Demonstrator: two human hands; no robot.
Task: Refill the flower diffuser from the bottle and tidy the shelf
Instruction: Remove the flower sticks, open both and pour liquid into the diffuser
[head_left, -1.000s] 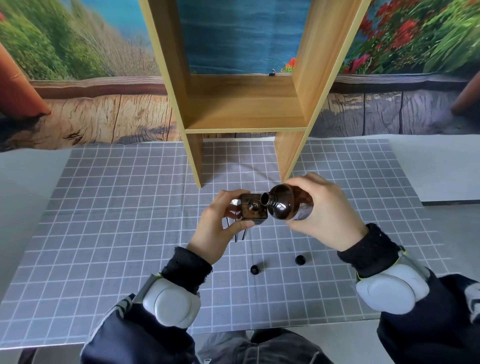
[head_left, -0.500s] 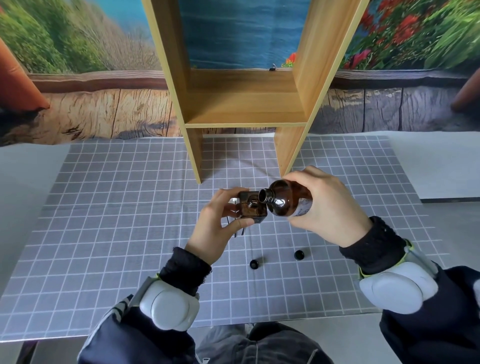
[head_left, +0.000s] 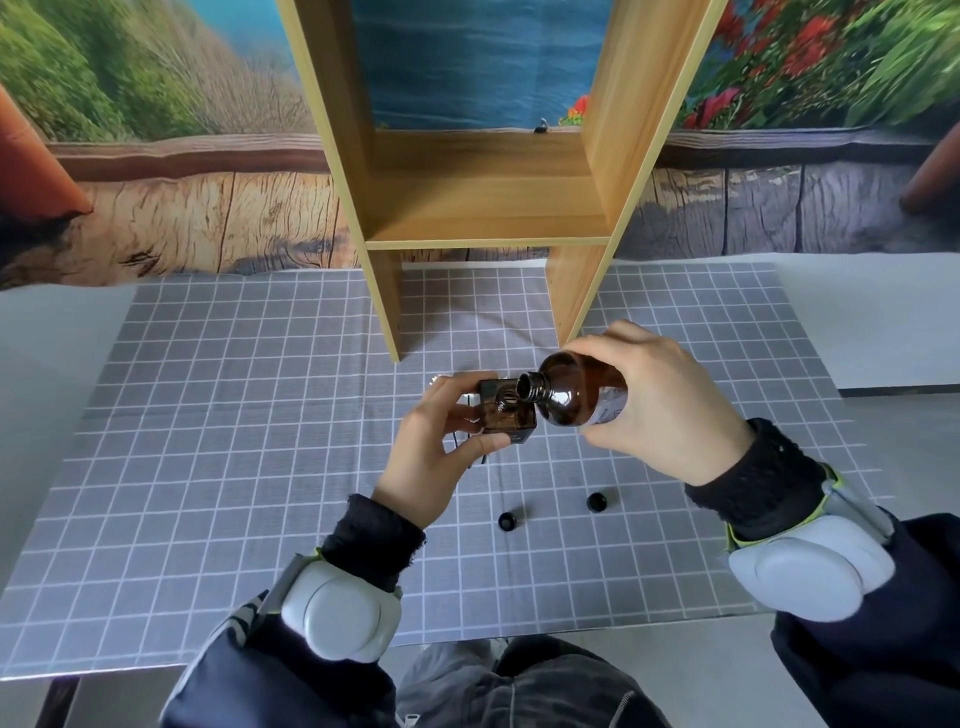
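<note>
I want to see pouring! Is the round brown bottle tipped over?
Tipped: the round brown glass bottle lies sideways, its open neck above the square brown diffuser's mouth.

the pale wooden open shelf unit (head_left: 488, 208) stands at the far middle of the grey grid-patterned mat (head_left: 208, 467), its two side panels planted on the mat with an open gap between them. its low compartment is bare board. two small black round caps (head_left: 506, 521) (head_left: 596, 502) lie near each other on the mat between the wrists. thin dark sticks (head_left: 470, 441) lie under the left hand (head_left: 441, 447). wide bare mat stretches left and right of the shelf panels.
</note>
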